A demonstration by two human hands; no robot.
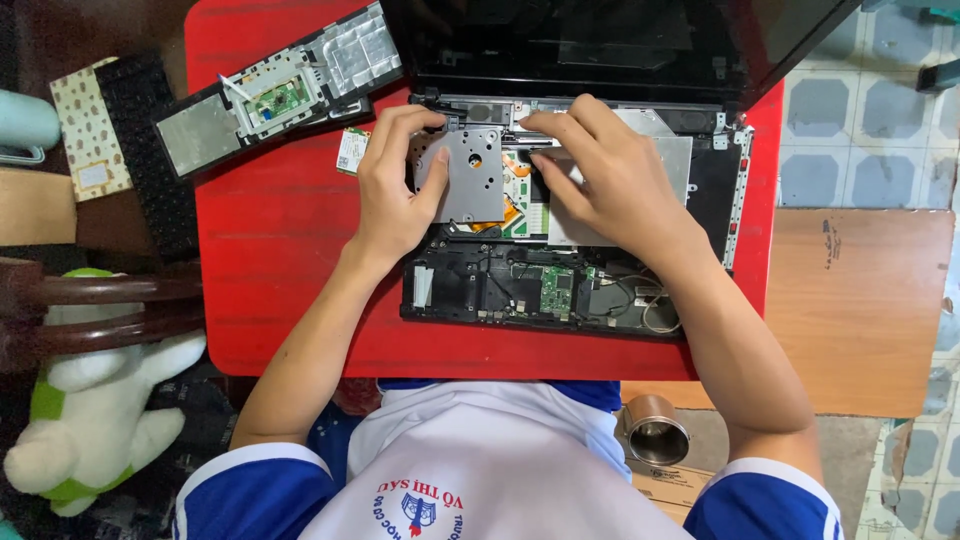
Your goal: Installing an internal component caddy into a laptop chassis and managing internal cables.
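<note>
The opened laptop base (pixel 540 285) lies on the red worktop (pixel 280 250), its black screen lid (pixel 600 40) tilted back at the far edge, and every place below is given from that base. Over its far-left corner the left hand (pixel 395 195) grips a flat grey metal drive unit (pixel 468 178): the thumb presses on the plate's top face and the other fingers curl round its far-left corner, so the hand is closed on it. The right hand (pixel 610 175) lies over the middle of the base with its fingers (pixel 560 125) bent and pressed down on the silver shield plate (pixel 665 150) and on the drive's right edge; it pinches nothing that can be seen, and whether a fingertip hooks under an edge cannot be told. In my judgement the drive is being eased in or out of its bay, and that goes best if the plate is kept level, moved straight along the bay, and the orange flex cable (pixel 500 215) just beneath it is left unstrained. The right hand should steady the base without leaning on the green circuit board (pixel 556 288) near the front. Left of the base lie the removed palm-rest panel (pixel 270 100), a small green card (pixel 352 150) and, further left, a black keyboard (pixel 150 150).
</note>
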